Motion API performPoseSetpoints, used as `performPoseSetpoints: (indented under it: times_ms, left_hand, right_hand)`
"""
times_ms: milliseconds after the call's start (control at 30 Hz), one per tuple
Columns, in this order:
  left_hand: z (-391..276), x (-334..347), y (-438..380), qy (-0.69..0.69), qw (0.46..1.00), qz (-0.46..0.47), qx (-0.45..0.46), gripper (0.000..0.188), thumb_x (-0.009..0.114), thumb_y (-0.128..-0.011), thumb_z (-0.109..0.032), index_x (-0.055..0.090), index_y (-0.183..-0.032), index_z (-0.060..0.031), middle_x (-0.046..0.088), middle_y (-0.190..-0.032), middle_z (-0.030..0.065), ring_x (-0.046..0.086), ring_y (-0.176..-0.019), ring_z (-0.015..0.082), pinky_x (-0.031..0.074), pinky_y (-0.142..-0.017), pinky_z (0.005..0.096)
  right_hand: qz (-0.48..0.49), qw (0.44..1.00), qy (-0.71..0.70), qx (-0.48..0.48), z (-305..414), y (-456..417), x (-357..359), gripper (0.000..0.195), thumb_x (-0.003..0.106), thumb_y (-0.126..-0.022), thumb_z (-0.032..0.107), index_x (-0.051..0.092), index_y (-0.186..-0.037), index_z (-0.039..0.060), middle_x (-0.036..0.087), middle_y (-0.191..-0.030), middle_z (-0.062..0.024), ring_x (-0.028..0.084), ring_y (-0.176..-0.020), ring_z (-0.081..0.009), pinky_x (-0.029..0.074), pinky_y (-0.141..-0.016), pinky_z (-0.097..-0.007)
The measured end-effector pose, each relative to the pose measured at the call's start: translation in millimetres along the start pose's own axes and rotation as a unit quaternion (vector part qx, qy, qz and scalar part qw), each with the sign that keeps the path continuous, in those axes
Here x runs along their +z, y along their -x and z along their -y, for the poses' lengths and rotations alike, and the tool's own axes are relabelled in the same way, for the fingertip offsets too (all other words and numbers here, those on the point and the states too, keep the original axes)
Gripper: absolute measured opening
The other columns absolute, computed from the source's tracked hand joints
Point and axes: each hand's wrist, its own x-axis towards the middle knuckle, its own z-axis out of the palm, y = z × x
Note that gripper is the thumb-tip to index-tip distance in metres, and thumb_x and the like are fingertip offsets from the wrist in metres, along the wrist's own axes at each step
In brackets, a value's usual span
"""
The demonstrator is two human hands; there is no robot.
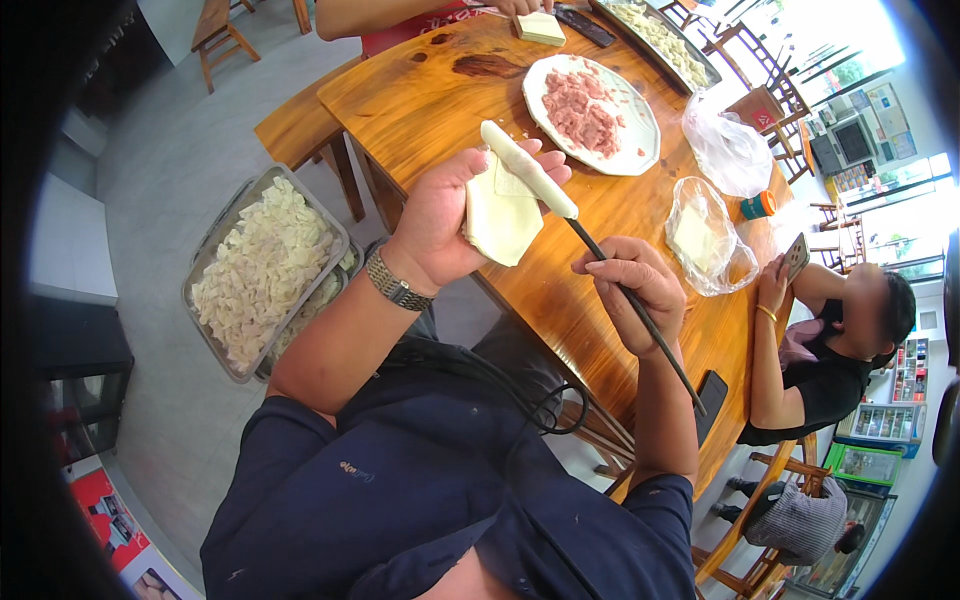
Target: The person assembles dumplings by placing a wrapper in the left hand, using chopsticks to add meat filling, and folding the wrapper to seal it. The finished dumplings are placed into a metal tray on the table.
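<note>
Across the palm and fingers of my left hand point(442, 217) rests a stack of pale dough wrappers point(504, 217), the thumb lying along its edge. My right hand point(637, 292) grips a dark chopstick point(651, 326), which slants up toward the left hand. Around the chopstick's far end is a dough wrapper rolled into a tube point(529, 171); it lies over the upper part of the stack. Any filling inside the roll is mostly hidden. Beyond the left fingertips, a white plate point(637, 135) bears pink minced meat point(581, 109).
A metal tray of folded dumplings point(262, 262) stands low at left, above another tray. More dumplings fill a tray point(660, 41) at the far end. Plastic bags point(724, 146), a jar point(757, 205) and a phone point(709, 401) lie rightward. One person point(832, 360) sits at right; another's hand point(521, 6) touches wrappers point(540, 28).
</note>
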Motion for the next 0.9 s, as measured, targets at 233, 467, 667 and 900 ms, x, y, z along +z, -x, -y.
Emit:
performPoseSetpoints:
  times_ms: [233,467,667,900]
  left_hand:
    - [-1.2,-5.0,5.4,-0.006,1.0,0.003,0.008,0.05,0.041,-0.092,-0.025,0.035,-0.135,-0.0003,0.043,-0.137,0.021,0.04,-0.129,0.0338,0.036,-0.104,0.0455]
    - [-3.9,-9.2,12.1,-0.071,0.993,-0.067,0.066,0.046,0.04,-0.094,-0.019,0.034,-0.135,0.0,0.046,-0.133,0.0218,0.045,-0.124,0.0348,0.036,-0.104,0.0481]
    - [-3.8,-17.7,24.5,-0.209,0.965,-0.074,0.141,0.035,0.054,-0.086,0.002,0.043,-0.119,0.0007,0.056,-0.109,0.0109,0.057,-0.109,0.0214,0.049,-0.091,0.0326]
    - [-10.3,-23.0,35.2,-0.349,0.911,-0.096,0.199,0.05,0.073,-0.079,-0.01,0.045,-0.118,0.0017,0.059,-0.113,0.0125,0.06,-0.105,0.0235,0.049,-0.091,0.0338]
  right_hand:
    - [-0.099,0.977,-0.152,0.111,7.3,6.1,17.7,0.014,0.053,-0.083,-0.003,0.062,-0.094,-0.0022,0.066,-0.091,-0.0151,0.065,-0.082,-0.0217,0.05,-0.076,-0.0312]
    - [0.013,0.99,0.118,-0.076,17.7,-11.5,18.7,0.019,0.061,-0.076,-0.01,0.061,-0.093,-0.0017,0.064,-0.091,-0.0159,0.066,-0.081,-0.0235,0.052,-0.068,-0.029]
    - [0.041,0.983,0.153,-0.098,21.4,-17.7,30.4,0.029,0.068,-0.071,-0.007,0.062,-0.098,0.001,0.06,-0.093,-0.0143,0.063,-0.073,-0.027,0.051,-0.061,-0.0326]
    - [0.073,0.977,0.145,-0.137,39.4,-40.9,39.5,0.028,0.069,-0.071,-0.005,0.061,-0.097,-0.0001,0.059,-0.091,-0.015,0.062,-0.072,-0.028,0.051,-0.059,-0.0341]
